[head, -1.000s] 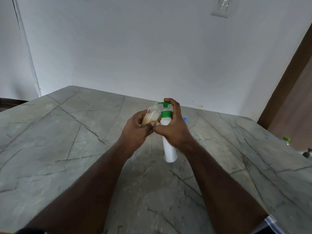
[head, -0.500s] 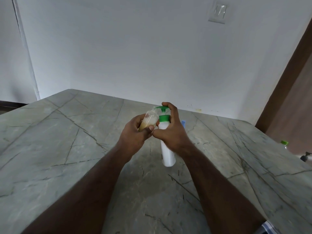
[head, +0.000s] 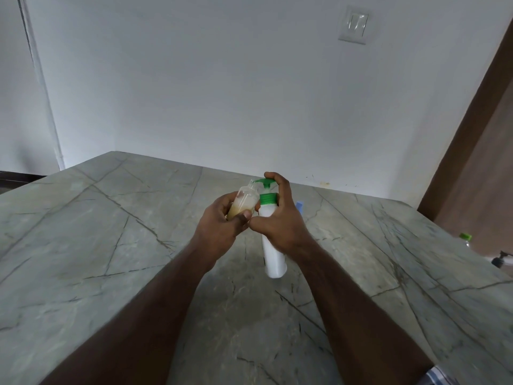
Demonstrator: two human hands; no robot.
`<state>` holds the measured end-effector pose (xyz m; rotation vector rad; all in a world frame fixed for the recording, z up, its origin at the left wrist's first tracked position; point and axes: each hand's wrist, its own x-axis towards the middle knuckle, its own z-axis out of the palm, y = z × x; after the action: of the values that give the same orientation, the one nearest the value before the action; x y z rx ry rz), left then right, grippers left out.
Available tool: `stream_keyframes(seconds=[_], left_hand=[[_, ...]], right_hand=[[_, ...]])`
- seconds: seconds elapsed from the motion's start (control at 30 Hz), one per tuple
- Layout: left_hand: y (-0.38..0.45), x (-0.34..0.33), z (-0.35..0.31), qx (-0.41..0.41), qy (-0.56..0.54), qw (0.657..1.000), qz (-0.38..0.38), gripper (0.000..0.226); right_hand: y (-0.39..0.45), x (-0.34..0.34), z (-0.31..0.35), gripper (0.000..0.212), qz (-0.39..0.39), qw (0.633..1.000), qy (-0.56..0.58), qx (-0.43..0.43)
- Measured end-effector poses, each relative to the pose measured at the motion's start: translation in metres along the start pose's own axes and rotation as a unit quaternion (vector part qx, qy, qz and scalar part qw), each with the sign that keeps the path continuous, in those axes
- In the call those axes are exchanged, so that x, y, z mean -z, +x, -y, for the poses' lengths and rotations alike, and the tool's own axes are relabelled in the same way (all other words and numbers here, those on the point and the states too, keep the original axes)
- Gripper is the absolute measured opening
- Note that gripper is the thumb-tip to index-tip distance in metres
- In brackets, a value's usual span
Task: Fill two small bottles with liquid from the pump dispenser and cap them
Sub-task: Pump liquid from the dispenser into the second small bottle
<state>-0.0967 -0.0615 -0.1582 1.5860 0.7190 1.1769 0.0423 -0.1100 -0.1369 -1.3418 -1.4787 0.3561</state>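
Still pumping: right hand grips dispenser, left hand bottle.

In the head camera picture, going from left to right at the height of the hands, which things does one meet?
Left hand → small bottle → pump dispenser → right hand → blue thing behind it → green-capped bottle at the far right edge.

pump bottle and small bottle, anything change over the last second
Hardly anything. The left hand keeps the small bottle tilted at the green pump, and the right hand stays wrapped around the pump bottle with a finger on top. Nothing was taken or let go. Only the camera shifted, showing more of the wall.
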Motion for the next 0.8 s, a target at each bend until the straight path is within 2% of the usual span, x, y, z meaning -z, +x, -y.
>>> stream_keyframes(seconds=[0.47, 0.8], left_hand=[[0.0001, -0.0013, 0.0003, -0.009, 0.010, 1.000, 0.002, 0.044], [0.0019, -0.0003, 0.0027, -0.018, 0.016, 1.000, 0.000, 0.044]], right_hand=[[-0.0018, 0.0041, 0.0027, 0.087, 0.000, 1.000, 0.002, -0.011], [-0.0003, 0.0014, 0.0014, 0.093, 0.006, 1.000, 0.001, -0.010]])
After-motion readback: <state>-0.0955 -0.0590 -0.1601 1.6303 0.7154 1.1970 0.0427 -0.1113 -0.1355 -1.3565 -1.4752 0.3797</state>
